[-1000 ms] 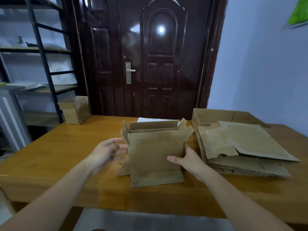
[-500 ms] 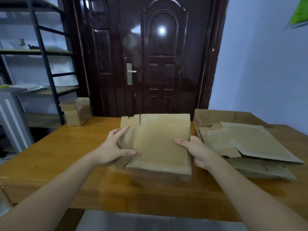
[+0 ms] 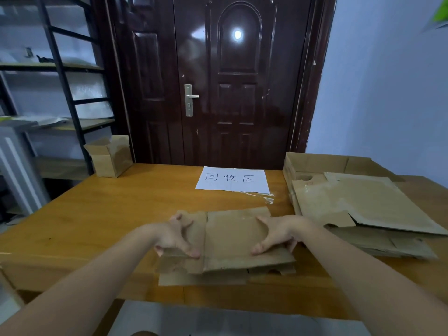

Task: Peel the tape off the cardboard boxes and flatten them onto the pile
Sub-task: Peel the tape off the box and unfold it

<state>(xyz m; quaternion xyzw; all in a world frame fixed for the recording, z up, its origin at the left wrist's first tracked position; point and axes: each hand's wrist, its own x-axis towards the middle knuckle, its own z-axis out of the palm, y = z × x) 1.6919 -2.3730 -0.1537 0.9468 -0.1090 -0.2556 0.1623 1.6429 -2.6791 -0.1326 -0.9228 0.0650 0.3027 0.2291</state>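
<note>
Both hands press a flat cardboard box [image 3: 230,241] down on the wooden worktop [image 3: 101,214], near its front edge. The left hand [image 3: 175,235] has its fingers [image 3: 191,251] spread on the box's left part. The right hand [image 3: 278,232] does the same on the right. A pile of flat boxes [image 3: 363,214] lies to the right. A small open box [image 3: 110,156] stands at the far left corner; what is in it cannot be seen. A white paper [image 3: 234,179] lies behind
</note>
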